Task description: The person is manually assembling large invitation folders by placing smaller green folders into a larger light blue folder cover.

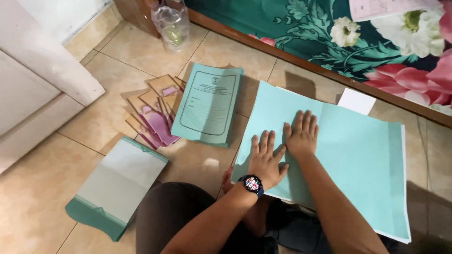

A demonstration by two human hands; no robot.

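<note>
Both my hands press flat on a large light-teal sheet of paper (358,155) lying open on the tiled floor in front of me. My left hand (266,160), with a dark watch on its wrist, rests palm down near the sheet's left part. My right hand (301,134) lies just beside it, fingers spread, slightly farther away. A white sheet edge shows beneath the teal sheet along its right and lower sides. Neither hand grips anything.
A stack of teal printed folders (207,106) lies to the left, partly over fanned brown and purple booklets (153,115). Another pale stack with teal edges (115,186) sits near left. A clear plastic bag (172,26), a floral cloth (376,37) and a white door (37,75) border the floor.
</note>
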